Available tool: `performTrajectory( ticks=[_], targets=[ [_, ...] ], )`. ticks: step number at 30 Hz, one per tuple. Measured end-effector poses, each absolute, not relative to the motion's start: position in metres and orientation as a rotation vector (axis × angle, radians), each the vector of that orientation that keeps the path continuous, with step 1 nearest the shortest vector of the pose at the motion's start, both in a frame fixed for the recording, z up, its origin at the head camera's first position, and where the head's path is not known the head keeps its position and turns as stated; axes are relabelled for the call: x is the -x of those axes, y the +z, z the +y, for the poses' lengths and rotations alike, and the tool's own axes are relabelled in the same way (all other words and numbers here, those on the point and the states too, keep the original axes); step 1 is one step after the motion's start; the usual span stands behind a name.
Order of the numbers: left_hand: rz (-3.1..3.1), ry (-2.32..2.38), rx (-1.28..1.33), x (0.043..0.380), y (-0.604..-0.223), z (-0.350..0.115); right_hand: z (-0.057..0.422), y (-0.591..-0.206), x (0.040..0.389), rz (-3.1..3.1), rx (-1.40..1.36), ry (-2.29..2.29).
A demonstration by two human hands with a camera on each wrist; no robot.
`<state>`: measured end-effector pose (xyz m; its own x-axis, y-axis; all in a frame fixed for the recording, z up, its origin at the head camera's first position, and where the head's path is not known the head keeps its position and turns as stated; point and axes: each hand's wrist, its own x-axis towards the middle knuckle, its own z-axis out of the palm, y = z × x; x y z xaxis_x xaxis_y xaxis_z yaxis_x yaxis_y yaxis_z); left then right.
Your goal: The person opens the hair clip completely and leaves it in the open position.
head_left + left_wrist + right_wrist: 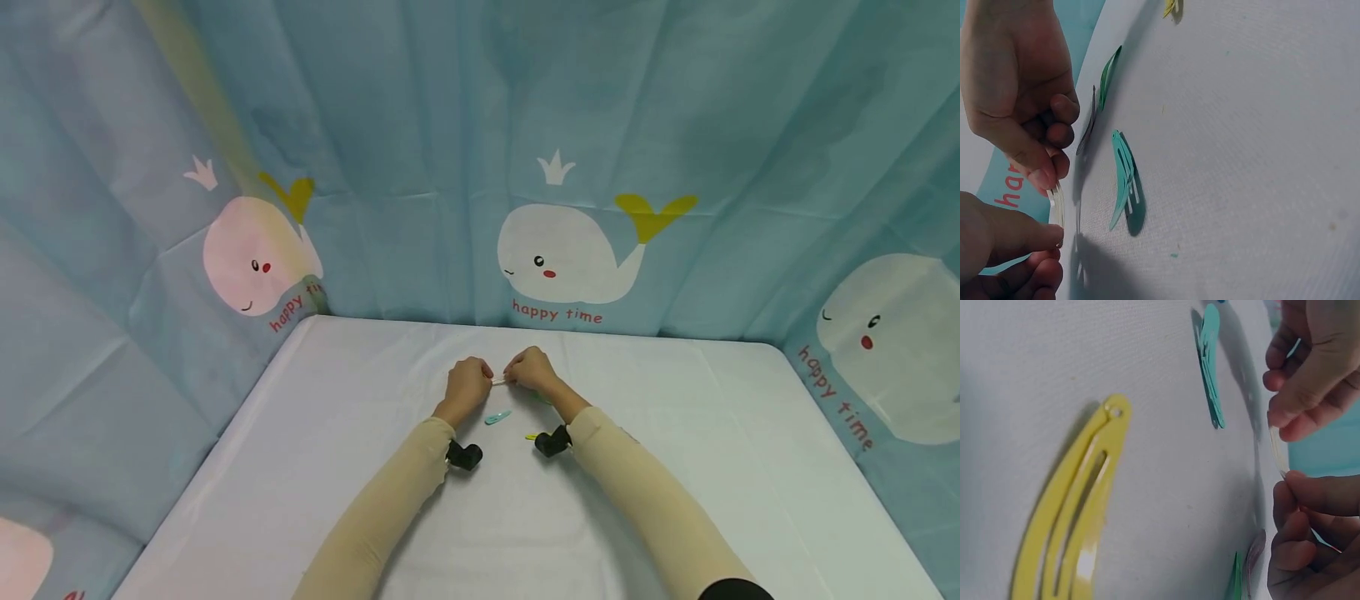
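Observation:
A cream-white snap hair clip point(1057, 205) is stretched between my two hands, just above the table. My left hand point(467, 385) pinches one end of it between thumb and finger. At the other end, the thumb and forefinger of my right hand point(532, 369) grip it. Both fingertips cover the clip's ends. On the cloth nearest the hands lies a teal hair clip point(1124, 178). Beyond it, close by the right hand, are a green clip point(1109, 75) and a dark purplish clip point(1088, 128). A yellow clip point(1075, 519) looms large in the right wrist view.
A white cloth covers the table point(300, 467). Blue curtains point(420, 150) printed with whales stand along its back and sides. Both forearms, in cream sleeves point(390, 508), reach in from the front with a black camera point(553, 442) at each wrist.

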<state>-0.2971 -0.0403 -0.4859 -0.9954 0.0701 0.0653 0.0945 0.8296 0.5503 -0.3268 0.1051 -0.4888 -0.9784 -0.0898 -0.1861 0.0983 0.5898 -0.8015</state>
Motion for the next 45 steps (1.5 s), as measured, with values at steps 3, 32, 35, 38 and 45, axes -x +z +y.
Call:
performTrajectory(
  ticks=[3,32,35,38,45],
  targets=[
    [-2.940,-0.922,0.131,0.296,-0.485,-0.042,0.105,-0.488,0.327,2.592,-0.009,-1.363],
    [-2.820,-1.598,0.031,0.278,-0.481,-0.052,0.125,-0.474,0.298,2.303,-0.111,-1.668],
    [-2.808,-1.628,0.037,0.275,-0.479,-0.052,0.127,-0.474,0.294,2.277,-0.114,-1.689],
    [-2.797,-1.652,0.048,0.272,-0.478,-0.053,0.128,-0.472,0.290,2.243,-0.109,-1.722],
    [-2.760,-1.749,0.037,0.265,-0.477,-0.055,0.130,-0.470,0.280,2.148,-0.094,-1.808]
  ],
)
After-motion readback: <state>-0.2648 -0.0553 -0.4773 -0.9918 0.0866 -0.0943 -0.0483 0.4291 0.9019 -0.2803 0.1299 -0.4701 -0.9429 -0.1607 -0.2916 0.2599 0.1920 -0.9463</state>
